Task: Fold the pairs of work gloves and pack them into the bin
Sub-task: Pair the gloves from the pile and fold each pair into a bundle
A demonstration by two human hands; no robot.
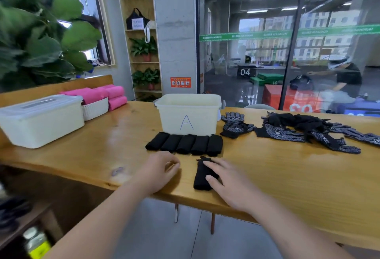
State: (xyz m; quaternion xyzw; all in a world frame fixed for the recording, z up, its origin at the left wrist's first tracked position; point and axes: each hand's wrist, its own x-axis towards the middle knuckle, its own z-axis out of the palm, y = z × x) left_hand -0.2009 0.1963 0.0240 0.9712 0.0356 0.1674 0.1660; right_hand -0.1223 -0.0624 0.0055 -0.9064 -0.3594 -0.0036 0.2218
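At the far left edge of the wooden bench (98, 156) sits a lidded cream box (41, 121). Just behind it, against the back edge, is a white basket (95, 109) with pink rolled cloths (112, 95) in it and beside it. Near the middle of the bench stands the open cream bin (188, 114), marked with a letter A on its front wall. A row of five folded black glove bundles (185, 144) lies side by side along the foot of the bin, touching it or nearly so.

Toward the front edge, the left hand (162, 168) rests on the wood with its fingers loosely curled, grasping nothing. Just to its right, a sixth folded glove bundle (201, 178) lies lengthwise. The right hand (228, 184) lies on it with fingers laid out flat, pressing rather than clenching.

Right of the bin lies a flat unfolded pair of gloves (235, 125). Further on, toward the right edge, spreads a loose heap of dotted black gloves (308, 131).
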